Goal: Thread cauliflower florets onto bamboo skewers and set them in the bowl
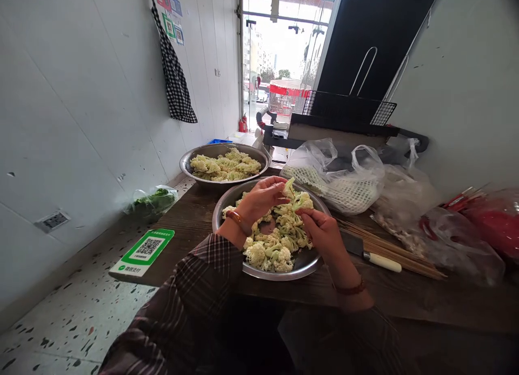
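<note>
Over a metal bowl (233,273) of loose cauliflower florets (272,254), both my hands are raised close together. My left hand (261,200), with an amber bangle at the wrist, has its fingers closed on a pale green and white cauliflower floret (289,188). My right hand (322,229), wearing a red bead bracelet, is pinched at the right side of the bowl, close to other florets; what lies between its fingertips is too small to make out. Behind stands a second metal bowl (185,167) with skewered-looking cauliflower pieces (227,166).
Thin wooden skewers (405,252) and a knife (383,261) lie right of the bowl. Plastic bags (352,186) fill the back right of the dark table (182,215). A green QR code card (144,252) is at the left edge. A grill rack (348,110) stands behind.
</note>
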The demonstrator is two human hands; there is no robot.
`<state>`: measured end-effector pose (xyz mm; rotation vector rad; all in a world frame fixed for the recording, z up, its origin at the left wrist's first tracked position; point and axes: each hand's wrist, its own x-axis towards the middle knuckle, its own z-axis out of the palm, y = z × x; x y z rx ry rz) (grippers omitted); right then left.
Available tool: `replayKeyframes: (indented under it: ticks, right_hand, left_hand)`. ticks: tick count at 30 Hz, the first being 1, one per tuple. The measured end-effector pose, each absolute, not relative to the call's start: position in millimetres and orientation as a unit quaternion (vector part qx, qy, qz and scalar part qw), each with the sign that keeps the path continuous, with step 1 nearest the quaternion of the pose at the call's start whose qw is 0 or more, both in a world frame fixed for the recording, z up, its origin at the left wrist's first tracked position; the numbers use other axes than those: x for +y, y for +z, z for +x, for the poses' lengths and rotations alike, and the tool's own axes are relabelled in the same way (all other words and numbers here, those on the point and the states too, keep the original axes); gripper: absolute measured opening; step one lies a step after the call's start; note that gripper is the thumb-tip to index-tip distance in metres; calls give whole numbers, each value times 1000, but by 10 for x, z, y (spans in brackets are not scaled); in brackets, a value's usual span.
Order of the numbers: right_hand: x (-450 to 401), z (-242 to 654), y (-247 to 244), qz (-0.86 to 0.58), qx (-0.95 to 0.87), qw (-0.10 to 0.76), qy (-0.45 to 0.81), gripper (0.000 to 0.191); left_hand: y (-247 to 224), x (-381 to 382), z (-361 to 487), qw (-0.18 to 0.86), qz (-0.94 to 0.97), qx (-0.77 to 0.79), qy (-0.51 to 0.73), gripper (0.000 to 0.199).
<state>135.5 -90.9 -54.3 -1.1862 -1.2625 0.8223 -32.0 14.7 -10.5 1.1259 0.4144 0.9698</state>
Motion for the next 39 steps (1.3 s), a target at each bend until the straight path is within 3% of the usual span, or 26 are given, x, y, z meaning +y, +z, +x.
replayKeyframes:
  ticks: [6, 20, 39]
  right_hand:
    - [-879, 1371, -583, -502, -536, 581, 352, 36]
    - [-925, 1378, -573, -495, -558, 563, 356, 37]
    - [-918, 1371, -572, -514, -550, 558, 349, 41]
  left_hand:
    - [-72, 95, -268, 713, 513, 184, 442, 36]
    - [-37, 165, -311, 691, 459, 224, 511, 10]
    - [-11, 138, -300, 691, 466, 213, 510, 11]
